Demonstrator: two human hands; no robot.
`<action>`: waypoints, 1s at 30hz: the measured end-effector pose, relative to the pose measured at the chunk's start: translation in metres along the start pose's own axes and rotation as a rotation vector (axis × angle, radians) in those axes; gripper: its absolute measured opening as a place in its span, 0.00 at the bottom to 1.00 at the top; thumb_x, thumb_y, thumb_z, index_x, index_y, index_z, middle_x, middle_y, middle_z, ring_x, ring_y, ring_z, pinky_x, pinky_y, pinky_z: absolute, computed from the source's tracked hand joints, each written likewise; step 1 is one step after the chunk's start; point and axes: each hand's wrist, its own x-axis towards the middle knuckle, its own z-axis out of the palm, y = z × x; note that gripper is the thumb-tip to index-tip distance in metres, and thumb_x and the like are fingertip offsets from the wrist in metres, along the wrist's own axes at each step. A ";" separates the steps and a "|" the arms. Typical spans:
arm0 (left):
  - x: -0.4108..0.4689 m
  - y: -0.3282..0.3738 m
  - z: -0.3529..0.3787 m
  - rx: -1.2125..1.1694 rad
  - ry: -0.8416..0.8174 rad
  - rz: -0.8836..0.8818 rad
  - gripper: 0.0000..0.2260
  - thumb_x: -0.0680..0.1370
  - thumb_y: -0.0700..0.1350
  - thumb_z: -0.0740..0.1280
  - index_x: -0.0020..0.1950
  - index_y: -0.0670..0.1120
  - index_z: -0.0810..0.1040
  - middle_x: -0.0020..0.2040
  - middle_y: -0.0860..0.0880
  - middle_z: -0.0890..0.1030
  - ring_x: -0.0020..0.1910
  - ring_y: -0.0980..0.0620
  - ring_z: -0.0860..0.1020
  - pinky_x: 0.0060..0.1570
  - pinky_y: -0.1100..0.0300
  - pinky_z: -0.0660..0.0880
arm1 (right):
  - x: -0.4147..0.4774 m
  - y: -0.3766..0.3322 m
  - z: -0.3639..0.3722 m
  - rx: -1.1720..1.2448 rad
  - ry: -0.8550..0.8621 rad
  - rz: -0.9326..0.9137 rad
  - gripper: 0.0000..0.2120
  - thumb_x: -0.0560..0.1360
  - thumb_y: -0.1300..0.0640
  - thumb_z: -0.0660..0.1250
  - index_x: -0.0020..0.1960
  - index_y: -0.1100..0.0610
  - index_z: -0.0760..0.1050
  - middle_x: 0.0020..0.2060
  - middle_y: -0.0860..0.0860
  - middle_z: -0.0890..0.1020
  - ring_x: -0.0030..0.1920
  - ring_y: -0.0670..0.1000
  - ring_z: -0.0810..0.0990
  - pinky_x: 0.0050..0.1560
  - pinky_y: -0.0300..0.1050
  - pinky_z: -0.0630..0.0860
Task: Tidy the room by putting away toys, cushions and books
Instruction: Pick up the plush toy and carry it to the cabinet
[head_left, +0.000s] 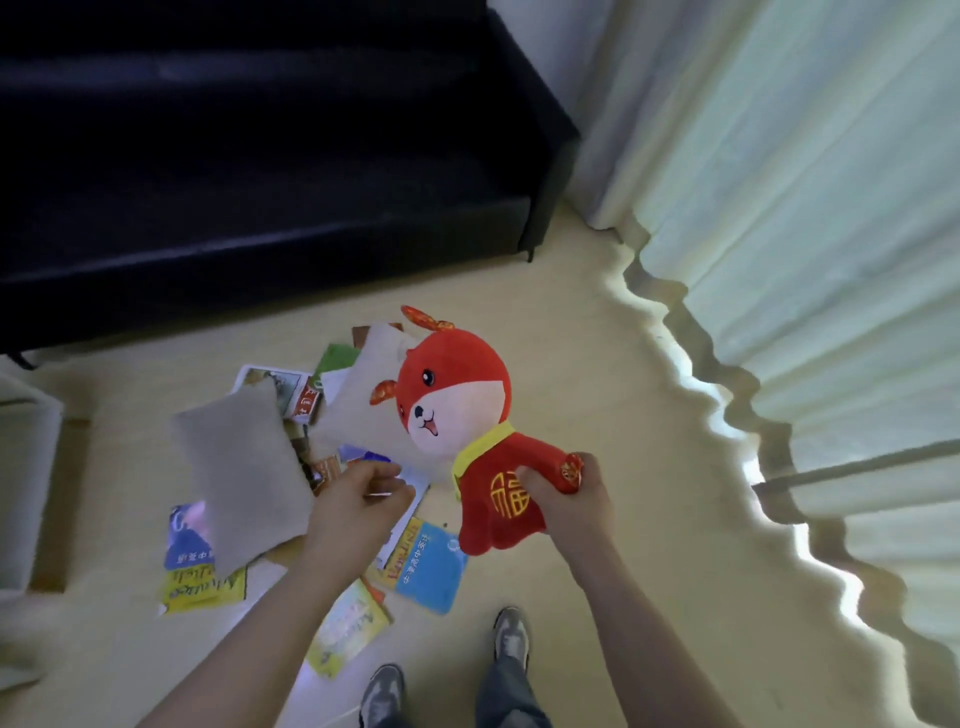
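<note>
Our right hand (566, 493) curls its fingers round the body of the red plush toy (457, 384), held up just right of centre. Our left hand (358, 499) hovers with fingers loosely curled, holding nothing, over scattered books (431, 566) and cushions (239, 467) at lower centre.

A red plush animal toy with a yellow collar (457, 395) carries one sign: a gold embroidered Chinese character, 福, ringed in gold on its belly. The right hand (563, 493) covers the character's right edge.

A light blue paperback book (431, 571) on the floor bears a line of white Chinese characters, seen upside down and too blurred to read; red lettering runs along its orange edge, also unreadable.

A dark blue book (187, 545) shows white Chinese characters, blurred. Below it, a yellow booklet (202, 590) has large dark lettering that cannot be made out.
</note>
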 end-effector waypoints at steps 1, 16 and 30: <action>-0.006 0.009 -0.003 0.012 -0.028 0.039 0.07 0.75 0.42 0.69 0.52 0.47 0.78 0.46 0.52 0.82 0.41 0.56 0.79 0.29 0.72 0.71 | -0.015 -0.002 -0.011 0.029 0.039 0.004 0.15 0.69 0.52 0.76 0.45 0.50 0.69 0.38 0.46 0.79 0.38 0.45 0.79 0.39 0.46 0.78; -0.128 0.094 0.089 0.216 -0.475 0.430 0.08 0.75 0.44 0.70 0.53 0.47 0.79 0.44 0.54 0.81 0.42 0.58 0.78 0.39 0.65 0.71 | -0.173 0.065 -0.166 0.330 0.573 0.124 0.21 0.69 0.48 0.75 0.56 0.51 0.70 0.45 0.48 0.79 0.46 0.49 0.80 0.46 0.48 0.79; -0.399 0.064 0.246 0.377 -0.839 0.665 0.08 0.75 0.45 0.69 0.54 0.48 0.79 0.45 0.56 0.81 0.44 0.58 0.78 0.38 0.68 0.69 | -0.400 0.245 -0.329 0.498 1.006 0.202 0.21 0.71 0.49 0.74 0.58 0.52 0.68 0.45 0.45 0.77 0.45 0.46 0.78 0.48 0.48 0.79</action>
